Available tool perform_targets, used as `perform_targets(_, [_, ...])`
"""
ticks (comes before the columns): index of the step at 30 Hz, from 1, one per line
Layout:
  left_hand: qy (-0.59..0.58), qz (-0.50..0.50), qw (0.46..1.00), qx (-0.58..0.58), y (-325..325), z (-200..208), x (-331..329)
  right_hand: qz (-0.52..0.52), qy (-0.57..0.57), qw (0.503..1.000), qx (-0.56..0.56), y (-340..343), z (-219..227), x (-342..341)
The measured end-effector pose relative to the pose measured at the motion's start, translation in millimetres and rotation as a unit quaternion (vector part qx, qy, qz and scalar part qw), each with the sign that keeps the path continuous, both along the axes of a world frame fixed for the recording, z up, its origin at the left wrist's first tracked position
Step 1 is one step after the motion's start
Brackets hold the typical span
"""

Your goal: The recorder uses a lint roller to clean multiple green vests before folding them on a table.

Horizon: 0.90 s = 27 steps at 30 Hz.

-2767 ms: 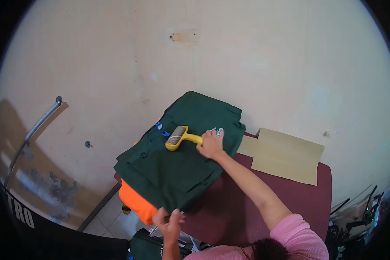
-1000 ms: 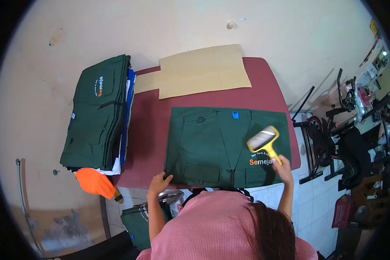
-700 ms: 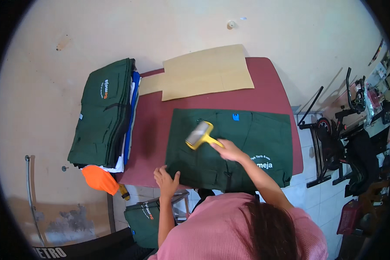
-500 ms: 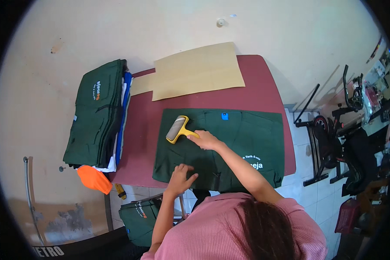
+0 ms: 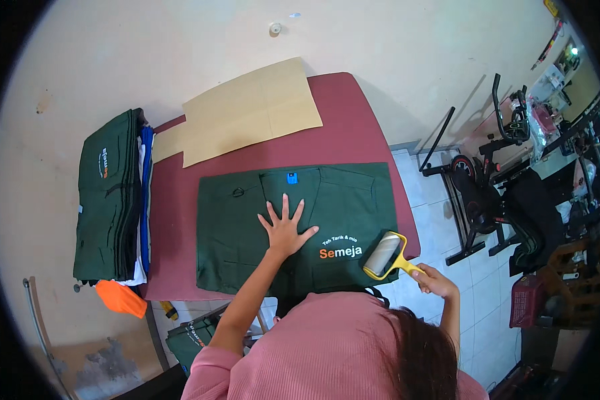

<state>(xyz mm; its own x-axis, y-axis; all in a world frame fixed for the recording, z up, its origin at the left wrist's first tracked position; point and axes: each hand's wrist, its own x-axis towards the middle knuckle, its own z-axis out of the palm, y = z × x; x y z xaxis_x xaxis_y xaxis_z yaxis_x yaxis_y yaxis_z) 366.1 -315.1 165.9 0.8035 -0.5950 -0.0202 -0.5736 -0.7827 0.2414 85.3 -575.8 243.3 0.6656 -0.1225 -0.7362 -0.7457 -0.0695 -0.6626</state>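
Observation:
A dark green garment (image 5: pixel 233 230), apparently an apron or shirt, lies spread on a maroon table (image 5: pixel 343 100). It bears a small blue label (image 5: pixel 292 178) at its far edge and a printed logo near its right side. My left hand (image 5: pixel 285 230) presses flat on the garment's middle, fingers spread. In my right hand (image 5: pixel 437 281), beyond the table's near right corner, is the yellow handle of a lint roller (image 5: pixel 384 256). Its grey-white roll rests on or just over the garment's right edge; contact is hard to tell.
Behind the garment lies a brown cardboard sheet (image 5: pixel 253 110). A tall stack of folded green garments (image 5: pixel 107 200) stands at the left, with an orange cloth item (image 5: pixel 121 298) below it. More folded green cloth (image 5: pixel 192 340) sits under the near edge. An exercise bike (image 5: pixel 483 180) stands at right.
The lint roller has moved in my right hand from the garment's left part to its right edge. My left hand has gone from the near edge to the middle and spread flat.

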Motion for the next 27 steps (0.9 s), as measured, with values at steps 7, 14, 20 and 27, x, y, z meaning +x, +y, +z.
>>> perform_targets(7, [-0.014,0.047,0.999,0.008,-26,-3,43,-0.165,-0.210,0.956,-0.117,77,-29,129])
perform_targets(14, [0.061,0.013,0.977,-0.205,7,-4,64,-0.203,-0.236,0.935,-0.170,73,-49,248])
perform_targets(20, [-0.097,0.189,0.966,-0.148,124,-8,65,-0.105,-0.283,0.909,-0.287,107,-41,135])
perform_targets(27, [0.025,0.284,0.923,-0.258,184,-10,57,-0.162,-0.239,0.925,-0.247,154,-58,6])
